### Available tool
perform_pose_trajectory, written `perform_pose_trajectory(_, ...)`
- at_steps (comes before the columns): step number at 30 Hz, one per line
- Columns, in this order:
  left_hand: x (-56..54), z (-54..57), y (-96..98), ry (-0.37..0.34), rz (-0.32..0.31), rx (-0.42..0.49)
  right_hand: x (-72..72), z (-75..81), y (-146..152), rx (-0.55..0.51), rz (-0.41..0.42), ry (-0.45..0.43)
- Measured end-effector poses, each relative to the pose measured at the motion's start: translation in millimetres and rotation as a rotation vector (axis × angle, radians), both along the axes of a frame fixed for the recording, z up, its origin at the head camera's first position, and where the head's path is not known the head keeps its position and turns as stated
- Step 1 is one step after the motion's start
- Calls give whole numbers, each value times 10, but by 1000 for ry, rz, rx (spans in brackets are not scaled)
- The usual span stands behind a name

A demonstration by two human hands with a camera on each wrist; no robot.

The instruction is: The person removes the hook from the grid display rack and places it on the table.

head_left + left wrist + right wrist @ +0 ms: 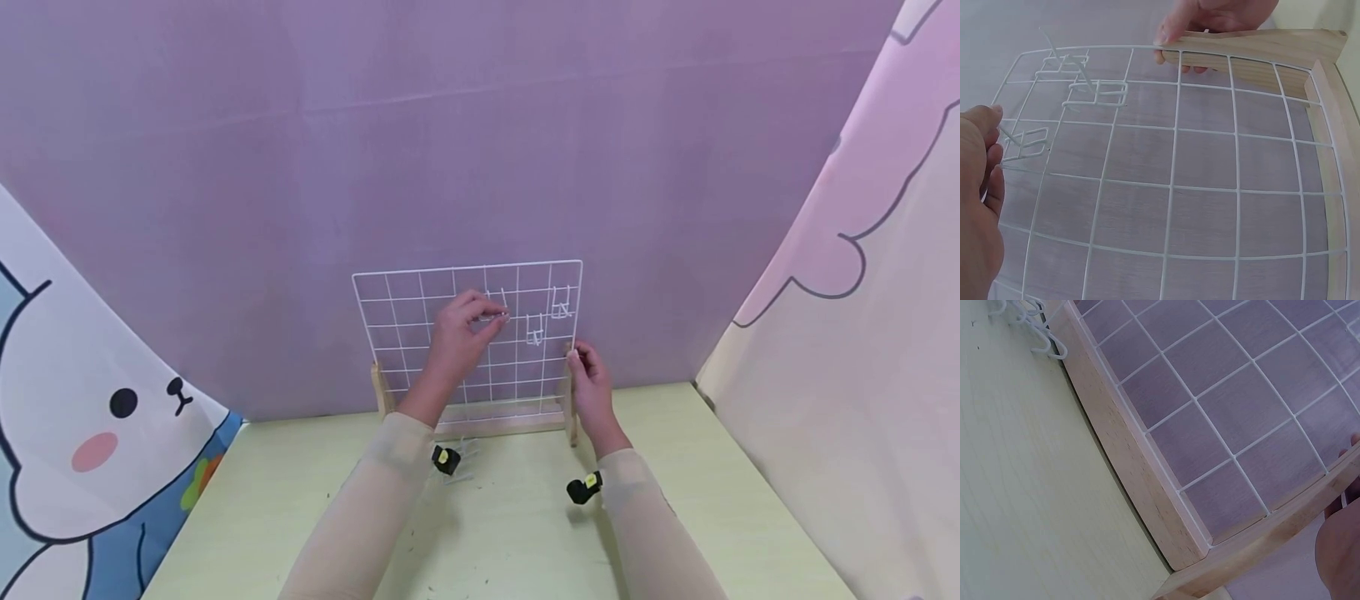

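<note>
A white wire grid panel point(1171, 185) stands in a wooden frame point(498, 427) on the table. My left hand point(457, 337) is in front of its upper middle, thumb and fingertips pinching a white wire hook point(1025, 144) that sits against the grid. Two more white hooks hang on the wires toward the right side, a higher hook point(561, 308) and a lower hook point(535, 333). At the right edge, my right hand point(592, 392) grips the top of the wooden side post point(1241, 40), its thumb by the panel's rim.
Several loose white hooks point(1035, 331) lie on the pale table point(510, 517) in front of the base, partly behind the left wrist's camera point(446, 459) in the head view. A purple backdrop point(480, 167) rises behind the grid, with printed cloth on both sides.
</note>
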State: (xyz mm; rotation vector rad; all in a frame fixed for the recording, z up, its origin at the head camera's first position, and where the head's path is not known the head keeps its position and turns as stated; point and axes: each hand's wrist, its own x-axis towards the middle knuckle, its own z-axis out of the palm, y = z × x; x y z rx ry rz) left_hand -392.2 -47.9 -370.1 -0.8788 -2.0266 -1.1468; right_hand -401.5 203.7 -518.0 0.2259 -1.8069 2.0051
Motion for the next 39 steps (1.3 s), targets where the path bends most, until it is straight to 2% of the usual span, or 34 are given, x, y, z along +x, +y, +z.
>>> perform_pose_trajectory(7,-10,55,0,22,0,-7,-12,-1,-14,-7,2,-7)
perform_pose_trajectory(16,-58,72,-7,47,-13,5,-20,-7,-2,6,-5,-11)
perform_pose_trajectory(24,13,109,-22,80,-5,-34,-13,-5,-4,-9,-4,-11)
perform_pose_trajectory(30,61,148,-6,111,-31,-26,-22,-7,1,-5,-3,-18)
perform_pose_trajectory(35,132,160,-6,91,-31,-45,-34,-11,1,0,1,-16)
perform_pose_trajectory(39,185,144,-24,48,-39,-58,-43,-25,8,11,2,-9)
